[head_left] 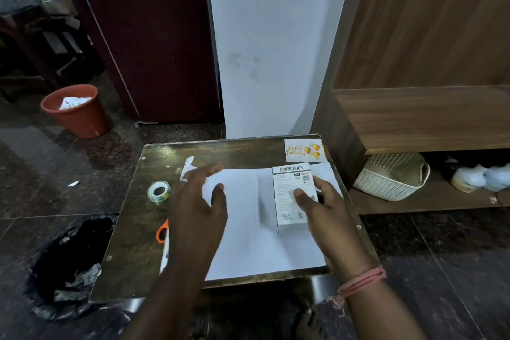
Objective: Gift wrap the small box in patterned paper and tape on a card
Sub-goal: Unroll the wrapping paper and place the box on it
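Note:
A small white printed box (289, 199) lies on the white back of a sheet of wrapping paper (248, 243) spread over a dark low table (132, 243). My right hand (328, 215) grips the box's right side, thumb on its top face. My left hand (198, 201) hovers flat over the sheet's left part, fingers straight and blurred. A "Happy Birthday" card (303, 149) with gold balloons lies at the table's far right corner. A roll of clear tape (158, 191) sits left of the sheet. An orange scissors handle (162, 232) shows beside my left wrist.
A terracotta bin (77, 112) with paper scraps stands on the floor at far left. A black bag (69, 262) of scraps lies by the table's left side. A white woven basket (392, 176) sits under a wooden bench at right. A paper strip (188, 167) lies near the far-left sheet corner.

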